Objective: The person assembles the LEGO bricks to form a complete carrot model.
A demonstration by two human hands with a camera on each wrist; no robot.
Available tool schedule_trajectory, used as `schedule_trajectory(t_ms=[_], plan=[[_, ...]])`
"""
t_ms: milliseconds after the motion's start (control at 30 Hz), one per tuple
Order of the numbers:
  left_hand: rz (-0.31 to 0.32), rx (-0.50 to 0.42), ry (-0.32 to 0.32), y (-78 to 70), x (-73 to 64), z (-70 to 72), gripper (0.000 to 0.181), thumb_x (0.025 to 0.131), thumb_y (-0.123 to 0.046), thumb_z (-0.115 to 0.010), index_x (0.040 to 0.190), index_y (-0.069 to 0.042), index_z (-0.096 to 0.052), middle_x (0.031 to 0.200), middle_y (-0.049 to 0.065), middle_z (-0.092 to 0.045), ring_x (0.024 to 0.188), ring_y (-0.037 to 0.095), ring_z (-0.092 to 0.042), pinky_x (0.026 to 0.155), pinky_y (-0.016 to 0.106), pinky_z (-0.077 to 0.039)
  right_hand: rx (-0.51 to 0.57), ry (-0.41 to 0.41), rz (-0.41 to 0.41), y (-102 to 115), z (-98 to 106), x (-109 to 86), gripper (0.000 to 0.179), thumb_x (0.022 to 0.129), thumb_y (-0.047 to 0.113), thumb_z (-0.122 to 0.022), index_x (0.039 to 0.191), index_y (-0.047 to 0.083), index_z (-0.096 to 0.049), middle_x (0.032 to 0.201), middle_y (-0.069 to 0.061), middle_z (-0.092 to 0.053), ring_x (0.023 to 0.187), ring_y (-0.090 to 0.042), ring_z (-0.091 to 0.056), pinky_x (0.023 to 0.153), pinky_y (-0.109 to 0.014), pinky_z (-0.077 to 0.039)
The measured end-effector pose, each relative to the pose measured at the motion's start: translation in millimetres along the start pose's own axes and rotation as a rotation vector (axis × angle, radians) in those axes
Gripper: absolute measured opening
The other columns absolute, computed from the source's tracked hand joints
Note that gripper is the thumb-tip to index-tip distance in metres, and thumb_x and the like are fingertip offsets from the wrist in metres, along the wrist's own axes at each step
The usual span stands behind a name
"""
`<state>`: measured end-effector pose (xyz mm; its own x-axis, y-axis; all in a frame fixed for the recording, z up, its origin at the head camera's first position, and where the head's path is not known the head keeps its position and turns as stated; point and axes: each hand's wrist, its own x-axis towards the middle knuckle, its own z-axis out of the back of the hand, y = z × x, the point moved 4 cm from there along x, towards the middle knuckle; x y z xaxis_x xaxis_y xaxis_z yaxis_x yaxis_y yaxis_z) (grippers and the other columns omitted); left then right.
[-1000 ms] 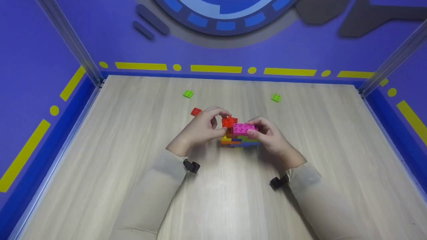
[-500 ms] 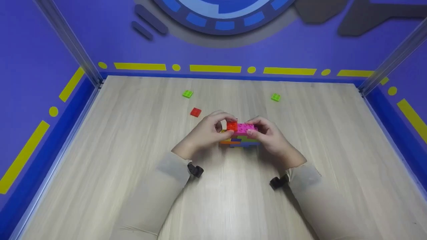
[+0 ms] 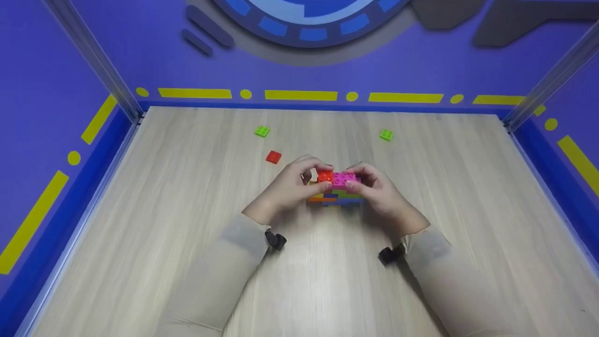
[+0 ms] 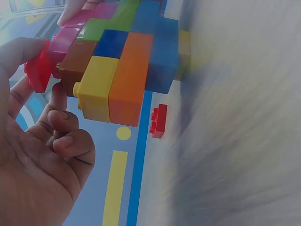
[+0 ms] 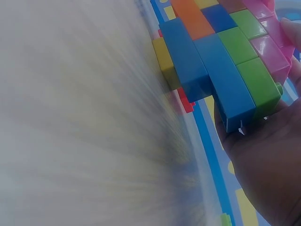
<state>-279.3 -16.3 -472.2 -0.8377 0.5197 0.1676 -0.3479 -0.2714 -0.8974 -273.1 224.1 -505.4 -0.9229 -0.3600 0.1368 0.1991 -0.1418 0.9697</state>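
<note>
My left hand (image 3: 295, 185) pinches a small red brick (image 3: 325, 176) between thumb and fingers at the left top of a brick stack (image 4: 127, 80). In the left wrist view that red brick stands slightly tilted beside a pink brick (image 4: 63, 44), over the studs of a brown brick (image 4: 77, 61). Yellow, orange, green and blue bricks make up the lower layers. My right hand (image 3: 386, 199) grips the stack's right end, its thumb on the pink top brick (image 3: 344, 179). The stack's far side is hidden in the head view.
A loose red brick (image 3: 273, 157) lies behind my left hand. Two light green bricks lie farther back, the left green brick (image 3: 262, 131) and the right green brick (image 3: 386, 135). Blue-purple walls (image 3: 299, 75) close off the wooden table (image 3: 196, 154) at the back and sides.
My left hand has moved right with the red brick, bringing it against the pink brick at the stack's top. The loose red brick has come fully into view. My right hand holds its place.
</note>
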Motion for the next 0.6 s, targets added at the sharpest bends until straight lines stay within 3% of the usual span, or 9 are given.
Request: schedule_trajectory(t_ms=[100, 233, 367, 467, 600], plan=[[0.015, -0.018, 0.005, -0.2, -1.0, -2.3, 0.036, 0.104, -0.032, -0.084, 0.138, -0.022, -0.078, 0.137, 0.000, -0.071, 0.100, 0.021, -0.052, 0.088, 0.035, -0.043, -0.002, 0.001, 0.003, -1.1, 0.1, -1.1, 0.026, 0.110, 0.004, -0.068, 0.134, -0.006, -0.066, 0.125, -0.001, -0.070, 0.118, -0.019, -0.066, 0.101, -0.025, -0.057], [0.033, -0.027, 0.015, -0.3, 0.5, -3.6, 0.032, 0.105, -0.031, -0.083, 0.135, -0.020, -0.078, 0.139, 0.002, -0.069, 0.120, 0.032, -0.058, 0.102, 0.043, -0.047, 0.007, 0.009, 0.015, -0.6, 0.7, -0.6, 0.026, 0.110, 0.002, -0.067, 0.133, -0.009, -0.065, 0.123, 0.001, -0.070, 0.116, -0.017, -0.065, 0.100, -0.024, -0.057], [0.030, -0.012, 0.018, 1.3, 2.4, -4.3, 0.035, 0.105, -0.033, -0.083, 0.137, -0.017, -0.076, 0.136, 0.004, -0.068, 0.126, 0.040, -0.055, 0.097, 0.040, -0.046, 0.012, 0.009, 0.036, 0.7, 1.2, 0.2, 0.026, 0.108, 0.000, -0.068, 0.132, -0.011, -0.064, 0.123, 0.002, -0.071, 0.115, -0.016, -0.067, 0.099, -0.024, -0.057], [0.026, -0.028, 0.025, 7.1, 2.8, -6.4, 0.042, 0.105, -0.034, -0.083, 0.142, -0.017, -0.073, 0.136, 0.005, -0.068, 0.125, 0.035, -0.056, 0.095, 0.036, -0.045, 0.013, 0.004, 0.044, 0.4, 1.6, 0.7, 0.026, 0.107, -0.002, -0.068, 0.132, -0.011, -0.065, 0.122, 0.002, -0.072, 0.115, -0.016, -0.068, 0.100, -0.024, -0.057], [0.061, -0.080, 0.039, 24.3, 1.1, -10.9, 0.054, 0.101, -0.031, -0.088, 0.149, -0.018, -0.066, 0.139, 0.002, -0.072, 0.128, 0.022, -0.063, 0.107, 0.036, -0.051, 0.000, 0.010, 0.026, -0.2, 1.0, 1.5, 0.027, 0.109, 0.002, -0.067, 0.133, -0.009, -0.066, 0.122, 0.003, -0.072, 0.117, -0.015, -0.066, 0.102, -0.023, -0.056]])
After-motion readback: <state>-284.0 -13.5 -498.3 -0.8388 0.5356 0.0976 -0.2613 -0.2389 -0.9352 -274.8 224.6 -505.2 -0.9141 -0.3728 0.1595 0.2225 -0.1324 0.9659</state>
